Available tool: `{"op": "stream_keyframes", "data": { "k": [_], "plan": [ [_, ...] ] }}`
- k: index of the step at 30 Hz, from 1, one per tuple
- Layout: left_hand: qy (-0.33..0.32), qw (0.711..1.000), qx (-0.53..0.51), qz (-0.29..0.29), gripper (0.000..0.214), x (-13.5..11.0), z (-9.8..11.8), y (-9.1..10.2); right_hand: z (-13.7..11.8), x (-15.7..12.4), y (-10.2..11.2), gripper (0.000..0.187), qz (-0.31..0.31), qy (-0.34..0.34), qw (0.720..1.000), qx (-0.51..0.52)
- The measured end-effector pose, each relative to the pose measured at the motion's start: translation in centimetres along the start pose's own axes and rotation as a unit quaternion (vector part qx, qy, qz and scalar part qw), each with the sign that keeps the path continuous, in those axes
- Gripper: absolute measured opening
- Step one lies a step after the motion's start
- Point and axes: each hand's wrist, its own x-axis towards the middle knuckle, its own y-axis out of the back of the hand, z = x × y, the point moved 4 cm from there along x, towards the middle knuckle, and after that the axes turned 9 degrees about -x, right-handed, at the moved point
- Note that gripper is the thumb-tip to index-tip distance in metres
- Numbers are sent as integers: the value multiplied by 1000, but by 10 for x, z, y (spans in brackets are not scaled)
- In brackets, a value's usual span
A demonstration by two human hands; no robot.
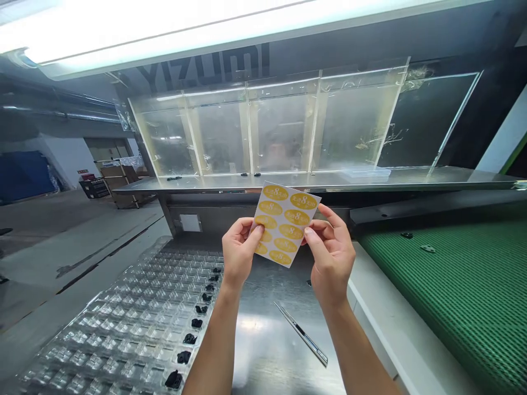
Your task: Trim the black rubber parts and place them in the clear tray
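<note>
Yellow oval stickers (296, 216) cover the sticker sheet (283, 225), which I pinch between my left hand (237, 252) and right hand (331, 257). Below it, black parts (196, 323), perhaps clips, sit in the clear tray (123, 329).

Head view, facing forward-down, seemingly near bench (263, 340)

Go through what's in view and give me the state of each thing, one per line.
Sticker sheet: held up, tilted, in both hands.
Left hand: shut on the sheet's left edge.
Right hand: shut on its right edge.
Tray: flat on the table, black parts in its right column only.
Tweezers: lying on the table, untouched.
Belt: two black pieces on it.
</note>
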Motion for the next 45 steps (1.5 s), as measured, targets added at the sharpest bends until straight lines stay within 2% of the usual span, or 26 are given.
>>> {"op": "stream_keyframes", "data": {
  "k": [10, 15, 17, 23, 31, 35, 45],
  "plan": [
    [-21, 999, -17, 38, 33, 1, 0, 3, 2, -1, -5, 44, -53, -24, 998, -31],
    [-43, 996, -29, 76, 34, 1, 2, 3, 12, -5, -18, 42, -153, -69, 985, -31],
    [-48, 995, -30, 86, 33, 1, 4, 5, 17, -7, -22, 40, -175, -75, 981, -41],
    [-28, 997, -32, 70, 36, 2, 5, 5, 23, -8, -21, 40, -132, -66, 988, -45],
    [25, 999, -13, -17, 38, 1, -1, 1, 12, -4, -12, 37, -42, -43, 998, -18],
    [32, 999, -14, -35, 37, -1, -1, 1, 9, -4, -10, 36, -33, -43, 998, -13],
    [29, 1000, -1, -5, 42, -1, -2, 5, 9, -4, -11, 41, -50, -51, 997, -25]
  ]
}}
